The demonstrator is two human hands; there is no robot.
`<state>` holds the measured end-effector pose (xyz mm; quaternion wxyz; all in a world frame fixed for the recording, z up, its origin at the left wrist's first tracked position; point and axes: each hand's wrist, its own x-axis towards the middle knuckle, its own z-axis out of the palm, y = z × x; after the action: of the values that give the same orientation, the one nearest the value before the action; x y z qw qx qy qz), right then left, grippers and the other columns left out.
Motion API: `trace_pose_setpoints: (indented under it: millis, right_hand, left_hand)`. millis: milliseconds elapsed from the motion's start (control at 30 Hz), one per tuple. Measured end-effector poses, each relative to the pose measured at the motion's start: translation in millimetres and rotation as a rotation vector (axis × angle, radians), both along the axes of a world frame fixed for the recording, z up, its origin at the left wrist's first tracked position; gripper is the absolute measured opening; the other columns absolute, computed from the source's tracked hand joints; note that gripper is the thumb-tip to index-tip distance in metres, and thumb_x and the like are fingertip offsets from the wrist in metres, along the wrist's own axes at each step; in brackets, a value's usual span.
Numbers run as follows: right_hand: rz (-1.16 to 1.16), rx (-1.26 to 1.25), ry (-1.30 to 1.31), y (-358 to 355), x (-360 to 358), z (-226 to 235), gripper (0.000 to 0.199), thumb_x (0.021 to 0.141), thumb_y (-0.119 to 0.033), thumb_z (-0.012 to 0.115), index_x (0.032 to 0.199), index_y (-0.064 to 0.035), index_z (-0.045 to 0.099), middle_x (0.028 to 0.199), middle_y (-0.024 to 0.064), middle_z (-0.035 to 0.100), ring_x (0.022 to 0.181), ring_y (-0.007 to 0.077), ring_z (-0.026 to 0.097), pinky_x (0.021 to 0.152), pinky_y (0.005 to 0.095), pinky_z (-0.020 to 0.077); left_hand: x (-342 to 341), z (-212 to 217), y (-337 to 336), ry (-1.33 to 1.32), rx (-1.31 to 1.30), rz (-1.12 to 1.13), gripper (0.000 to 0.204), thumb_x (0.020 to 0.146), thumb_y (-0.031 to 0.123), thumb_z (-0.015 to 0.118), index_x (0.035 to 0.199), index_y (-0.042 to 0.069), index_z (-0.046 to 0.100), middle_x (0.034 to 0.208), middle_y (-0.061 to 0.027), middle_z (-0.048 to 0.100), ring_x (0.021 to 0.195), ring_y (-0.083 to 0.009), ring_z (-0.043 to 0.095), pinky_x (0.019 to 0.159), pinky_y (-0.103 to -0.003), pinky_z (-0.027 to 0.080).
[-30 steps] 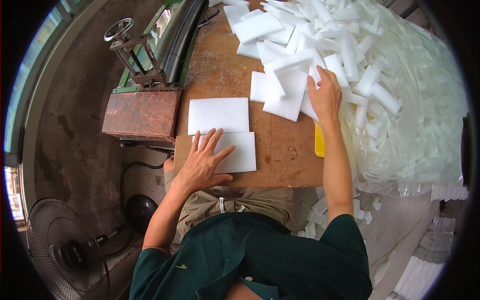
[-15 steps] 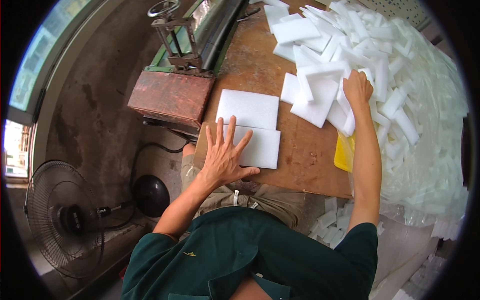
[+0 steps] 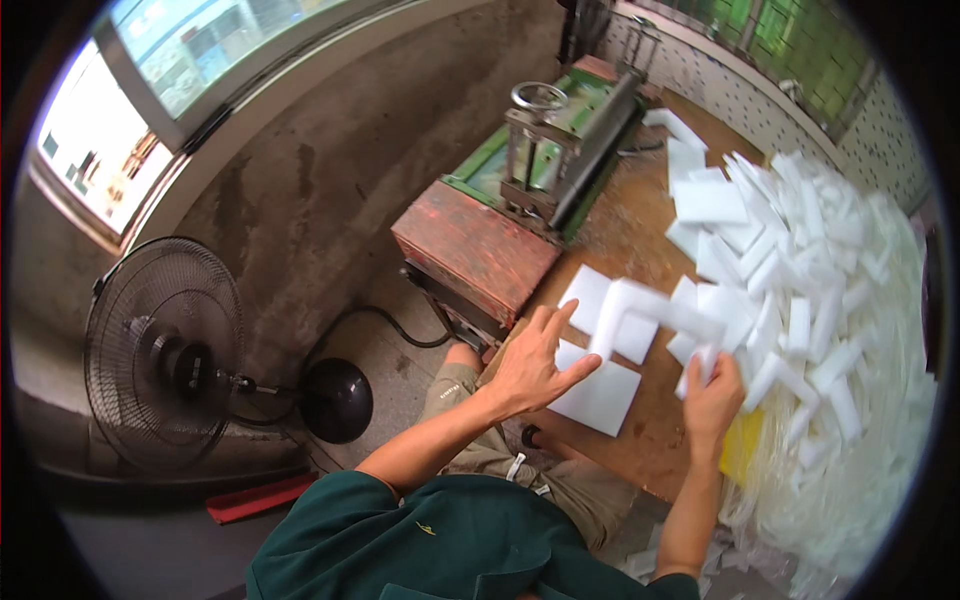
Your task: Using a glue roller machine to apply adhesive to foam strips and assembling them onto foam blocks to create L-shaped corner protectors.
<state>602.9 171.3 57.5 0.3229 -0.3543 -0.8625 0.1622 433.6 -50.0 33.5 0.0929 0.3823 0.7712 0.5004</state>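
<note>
A U-shaped white foam piece (image 3: 662,304), smeared by motion, hangs over the wooden table with one leg pinched in my right hand (image 3: 713,395). Its other leg reaches close to the thumb of my left hand (image 3: 532,362); whether they touch I cannot tell. That left hand has its fingers spread and holds nothing. Beneath lie two flat white foam sheets: the nearer sheet (image 3: 603,398) beside my left hand, and the farther sheet (image 3: 634,338) partly hidden by the U-shaped piece.
A large heap of white foam pieces (image 3: 790,250) covers the table's right side, with clear plastic film (image 3: 800,490) and a yellow object (image 3: 741,446) by it. A green machine with a handwheel (image 3: 539,97) and red housing (image 3: 475,245) stands far left. A fan (image 3: 165,350) is at left.
My right hand has come back from the heap toward the sheets with the U-shaped foam piece. My left hand has lifted off the nearer sheet. The view has turned leftward.
</note>
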Motion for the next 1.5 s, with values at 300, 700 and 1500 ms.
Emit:
trace_pose_setpoints:
  millis: [300, 700, 1500]
  right_hand:
    - [0.438, -0.260, 0.107, -50.7, -24.3, -21.7, 0.028, 0.088, -0.017, 0.072, 0.107, 0.0015, 0.063, 0.077, 0.0094, 0.052, 0.063, 0.0256, 0.051, 0.057, 0.0372, 0.0451]
    - [0.546, 0.144, -0.423, 19.3, -67.8, -74.6, 0.051, 0.082, -0.029, 0.079, 0.128, -0.0113, 0.065, 0.135, 0.0194, 0.052, 0.131, 0.0393, 0.046, 0.107, 0.0527, 0.0414]
    - [0.522, -0.299, -0.206, 54.5, -182.3, -14.4, 0.033, 0.089, -0.018, 0.073, 0.115, 0.0025, 0.070, 0.095, 0.0149, 0.072, 0.081, 0.0216, 0.069, 0.073, 0.0334, 0.0553]
  left_hand:
    - [-32.3, -23.4, -28.0, 0.182, -0.218, 0.344, 0.030, 0.087, 0.020, 0.070, 0.108, 0.001, 0.060, 0.102, -0.0209, 0.057, 0.087, -0.0395, 0.063, 0.076, -0.048, 0.052]
    - [-210.7, 17.6, -107.5, 0.432, -0.124, 0.546, 0.030, 0.095, 0.019, 0.067, 0.118, 0.000, 0.067, 0.095, -0.0147, 0.065, 0.084, -0.0238, 0.062, 0.078, -0.036, 0.050]
    - [-457.8, -32.2, 58.1, 0.380, -0.321, 0.229, 0.034, 0.088, 0.031, 0.066, 0.103, 0.001, 0.072, 0.085, -0.0230, 0.070, 0.082, -0.0345, 0.071, 0.076, -0.042, 0.053]
